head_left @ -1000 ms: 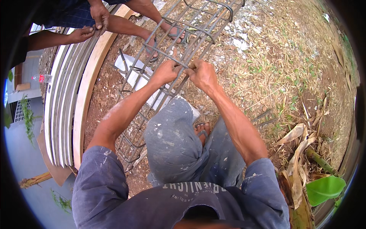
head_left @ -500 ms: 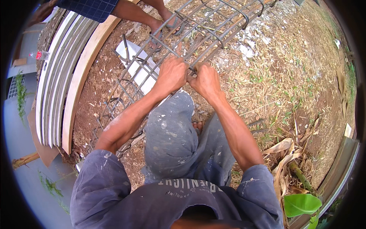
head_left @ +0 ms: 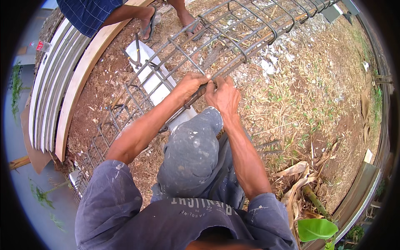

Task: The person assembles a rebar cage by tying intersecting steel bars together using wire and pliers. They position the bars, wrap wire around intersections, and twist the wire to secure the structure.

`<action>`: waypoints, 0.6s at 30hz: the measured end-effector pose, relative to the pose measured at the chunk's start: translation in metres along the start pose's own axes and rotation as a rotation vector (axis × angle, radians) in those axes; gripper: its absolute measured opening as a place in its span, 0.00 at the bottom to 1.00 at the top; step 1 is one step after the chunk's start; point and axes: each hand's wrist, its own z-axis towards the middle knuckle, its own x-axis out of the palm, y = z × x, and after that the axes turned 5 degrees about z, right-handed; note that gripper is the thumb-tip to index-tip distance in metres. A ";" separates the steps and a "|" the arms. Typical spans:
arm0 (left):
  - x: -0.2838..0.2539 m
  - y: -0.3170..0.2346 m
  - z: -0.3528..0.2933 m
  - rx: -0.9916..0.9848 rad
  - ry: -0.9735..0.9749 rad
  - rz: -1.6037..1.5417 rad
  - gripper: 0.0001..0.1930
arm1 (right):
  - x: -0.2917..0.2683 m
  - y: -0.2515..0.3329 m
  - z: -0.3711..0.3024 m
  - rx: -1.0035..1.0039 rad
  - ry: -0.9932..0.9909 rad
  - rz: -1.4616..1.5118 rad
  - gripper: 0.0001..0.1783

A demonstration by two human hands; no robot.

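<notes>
A long cage of steel reinforcing bars (head_left: 179, 46) runs diagonally from the lower left to the upper right, over my raised knee. My left hand (head_left: 191, 87) is closed on the cage's near bar, its thumb pointing right along the steel. Just right of it, my right hand (head_left: 225, 98) grips the same bar from above with bent fingers. The two hands nearly meet at a crossing of bars. Any small piece between the fingertips is hidden. Beyond the left hand, pincers (head_left: 137, 52) with dark handles lie on a white board (head_left: 150, 81) under the cage.
Another person stands beyond the cage in sandals (head_left: 149, 27). Long planks (head_left: 79, 85) lie stacked at the left beside a grey wall (head_left: 25, 137). Dry leaves (head_left: 302, 179) and a green leaf (head_left: 317, 230) are at the lower right. Straw and white chips cover the ground.
My right hand has gone from a fist to bent fingers on the bar. The left thumb now lies along the steel. The other person's feet have moved farther apart.
</notes>
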 end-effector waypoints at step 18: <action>0.003 -0.001 -0.010 -0.029 -0.058 0.143 0.11 | -0.015 -0.022 -0.062 0.135 0.157 0.419 0.08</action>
